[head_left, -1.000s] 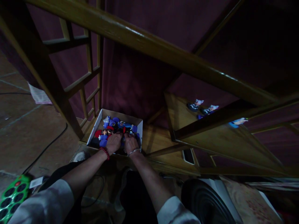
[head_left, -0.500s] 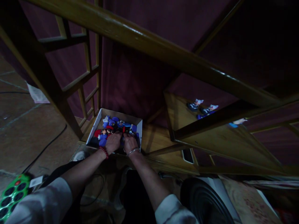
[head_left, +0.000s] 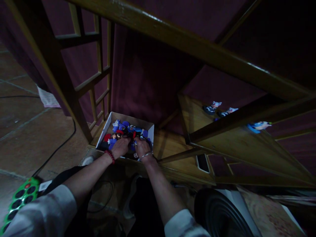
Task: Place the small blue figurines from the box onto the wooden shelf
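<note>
A shallow white cardboard box (head_left: 103, 133) stands on the low wooden shelf, filled with small painted figurines (head_left: 124, 126) in blue, purple, red and black. Both my hands reach into it side by side. My left hand (head_left: 120, 147), with a red bead bracelet on its wrist, is closed with curled fingers among the figurines near the middle. What its fingertips hold is hidden. Just beside it, my right hand (head_left: 141, 148), wearing a silver bangle, is closed too, its fingers bent down onto dark figurines by the box's right part. Dim light blurs what it grips.
More figurines (head_left: 212, 107) stand on a raised wooden shelf (head_left: 217, 144) to the right, one (head_left: 259, 126) by its front. A phone (head_left: 202, 163) lies on the lower shelf. Wooden beams and lattice (head_left: 92, 82) frame the space. A green multi-socket object (head_left: 23, 197) sits on the floor, lower left.
The view has shifted slightly, so the box and shelves appear a little farther right. My hands have moved slightly apart inside the box, showing more figurines between them.
</note>
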`<state>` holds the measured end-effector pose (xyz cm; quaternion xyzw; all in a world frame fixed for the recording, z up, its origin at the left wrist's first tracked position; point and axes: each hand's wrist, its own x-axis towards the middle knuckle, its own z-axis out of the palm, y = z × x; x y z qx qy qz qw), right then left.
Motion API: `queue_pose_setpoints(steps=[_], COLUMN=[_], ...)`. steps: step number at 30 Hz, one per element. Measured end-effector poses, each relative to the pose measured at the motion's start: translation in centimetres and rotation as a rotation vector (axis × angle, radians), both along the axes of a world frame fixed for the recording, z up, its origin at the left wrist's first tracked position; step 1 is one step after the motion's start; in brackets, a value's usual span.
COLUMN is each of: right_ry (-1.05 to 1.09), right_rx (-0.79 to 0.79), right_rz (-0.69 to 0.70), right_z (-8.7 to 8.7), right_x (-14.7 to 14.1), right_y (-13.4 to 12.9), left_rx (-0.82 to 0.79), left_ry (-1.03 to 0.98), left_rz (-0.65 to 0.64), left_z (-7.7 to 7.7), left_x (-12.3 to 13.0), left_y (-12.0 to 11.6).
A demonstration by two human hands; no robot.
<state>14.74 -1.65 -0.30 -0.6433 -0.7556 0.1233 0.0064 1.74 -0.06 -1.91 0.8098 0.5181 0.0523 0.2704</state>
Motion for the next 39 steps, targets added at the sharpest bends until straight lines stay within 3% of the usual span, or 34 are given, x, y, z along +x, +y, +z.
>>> queue_pose_setpoints(steps=[8, 13, 17, 22, 25, 29, 34, 39], right_ry=[0.031, 0.043, 0.057, 0.125, 0.168, 0.216, 0.226, 0.161], right_rx=[0.006, 0.079, 0.109, 0.127, 0.136, 0.155, 0.160, 0.169], right_rz=[-0.046, -0.067, -0.127, -0.168, -0.186, -0.203, -0.170, -0.120], right_z=[0.2, 0.7, 1.3, 2.1, 2.5, 3.2, 5.1, 8.0], right_x=[0.8, 0.8, 0.8, 0.8, 0.8, 1.1, 1.1, 0.5], right_y=[-0.5, -0.7, -0.8, -1.3, -1.8, -3.0, -5.3, -7.9], left_rx=[0.018, -0.013, -0.248, -0.751, -0.916, -1.036, -0.978, -0.919], left_ry=[-0.034, -0.181, -0.507, -1.164, -1.343, -1.427, -1.478, -1.410], left_rz=[0.012, 0.071, 0.222, 0.542, 0.663, 0.624, 0.545, 0.561], left_z=[0.0, 0.0, 0.6, 1.3, 1.7, 2.3, 3.5, 6.1], left_x=[0.1, 0.2, 0.5, 1.0, 1.1, 0.7, 0.4, 0.8], left_y=[-0.1, 0.2, 0.2, -0.9, -1.4, -2.6, -5.2, -7.6])
